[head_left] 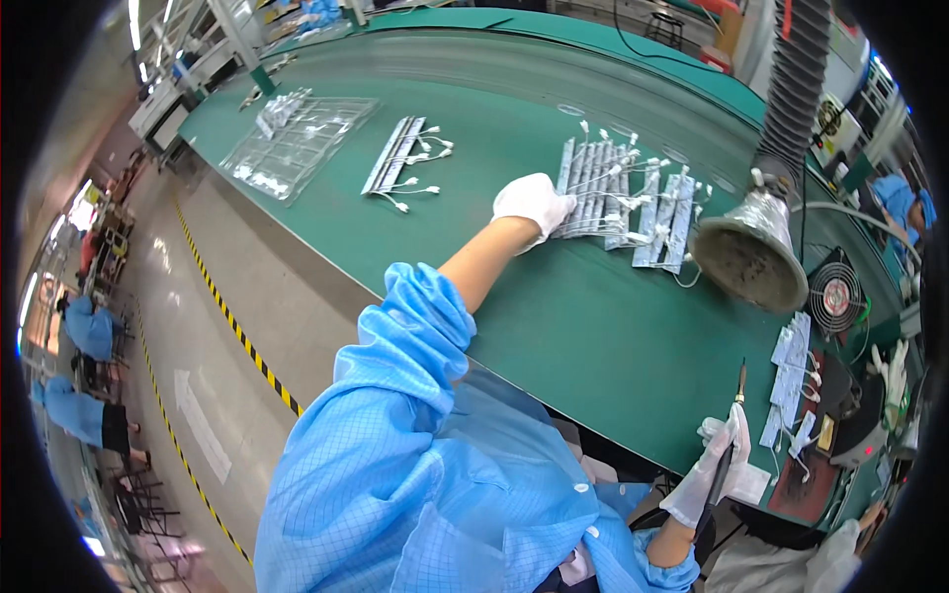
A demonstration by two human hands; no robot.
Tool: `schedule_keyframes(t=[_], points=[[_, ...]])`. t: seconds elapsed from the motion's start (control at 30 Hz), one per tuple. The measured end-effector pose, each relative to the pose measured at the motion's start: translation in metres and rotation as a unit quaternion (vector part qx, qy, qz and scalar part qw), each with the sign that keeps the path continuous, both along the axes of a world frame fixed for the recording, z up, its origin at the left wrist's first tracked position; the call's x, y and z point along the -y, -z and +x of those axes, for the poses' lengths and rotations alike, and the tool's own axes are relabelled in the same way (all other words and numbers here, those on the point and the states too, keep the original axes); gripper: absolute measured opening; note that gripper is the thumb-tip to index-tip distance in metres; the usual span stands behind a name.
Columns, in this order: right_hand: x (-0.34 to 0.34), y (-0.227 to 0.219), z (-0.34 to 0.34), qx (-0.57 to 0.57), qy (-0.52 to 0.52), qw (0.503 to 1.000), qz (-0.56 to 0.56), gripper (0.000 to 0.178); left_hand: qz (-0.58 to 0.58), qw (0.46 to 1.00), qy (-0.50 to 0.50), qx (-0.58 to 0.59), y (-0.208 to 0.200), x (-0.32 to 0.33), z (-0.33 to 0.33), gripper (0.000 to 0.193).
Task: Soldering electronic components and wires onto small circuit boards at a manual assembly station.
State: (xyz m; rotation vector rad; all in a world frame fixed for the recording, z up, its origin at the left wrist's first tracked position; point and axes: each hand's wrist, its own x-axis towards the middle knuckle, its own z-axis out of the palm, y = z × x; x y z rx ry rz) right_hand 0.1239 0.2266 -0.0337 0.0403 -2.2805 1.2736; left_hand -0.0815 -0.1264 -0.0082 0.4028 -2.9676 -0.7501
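My left hand (534, 206), in a white glove, reaches across the green bench to the near left end of a row of narrow silver strips (597, 183). Its fingers are curled against the leftmost strip; their tips are partly hidden. Thin white wires with small white connectors run from these strips. A few more strips (664, 222) lie just right of the row. Close to the bench's front edge, my gloved right hand (714, 463) is closed around the dark handle of a soldering iron (721, 476), its thin tip pointing up and away from me.
A fume extraction funnel (751, 252) on a ribbed hose hangs at the right. Below it are more strips (788, 381), a small round fan (836, 296) and a soldering station (858, 430). Farther left lie a strip group (393, 156) and a clear plastic tray (297, 148).
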Motion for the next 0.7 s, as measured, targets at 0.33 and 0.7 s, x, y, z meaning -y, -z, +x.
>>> schedule_keyframes(t=[0.33,0.7], points=[[0.005,-0.012,-0.008,0.016,0.037,0.997,-0.067,0.035,0.467,0.777,-0.025,-0.42,-0.022,-0.016,0.019,0.014],[-0.005,-0.06,-0.028,0.066,-0.056,0.988,-0.13,0.041,0.081,0.912,0.365,0.168,-0.038,-0.073,0.088,0.061]])
